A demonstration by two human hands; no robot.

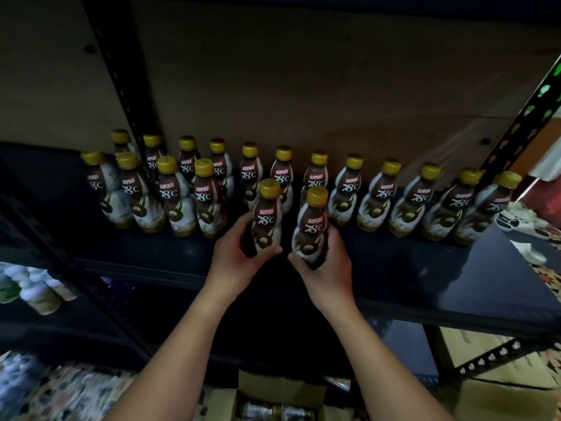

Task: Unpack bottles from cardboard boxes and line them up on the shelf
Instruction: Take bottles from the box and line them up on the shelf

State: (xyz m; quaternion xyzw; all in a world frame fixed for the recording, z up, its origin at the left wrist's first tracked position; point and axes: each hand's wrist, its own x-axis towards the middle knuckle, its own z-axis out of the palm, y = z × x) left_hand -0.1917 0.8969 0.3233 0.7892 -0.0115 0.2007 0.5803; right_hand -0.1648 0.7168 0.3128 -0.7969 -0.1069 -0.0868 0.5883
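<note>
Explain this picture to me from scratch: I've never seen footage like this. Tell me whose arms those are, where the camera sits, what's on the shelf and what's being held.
There is no machine here. A person wears a wide-angle camera on the head, looking forward and down, so the two bare arms reaching in from below are the wearer's own. The left hand grips one bottle and the right hand grips another bottle, both upright, over the front of a dark shelf. Further back stand many more of the same coffee drink, with gold caps and brown labels: a long back row and a shorter front row on the left. At the bottom edge is an open cardboard box with more bottles inside.
</note>
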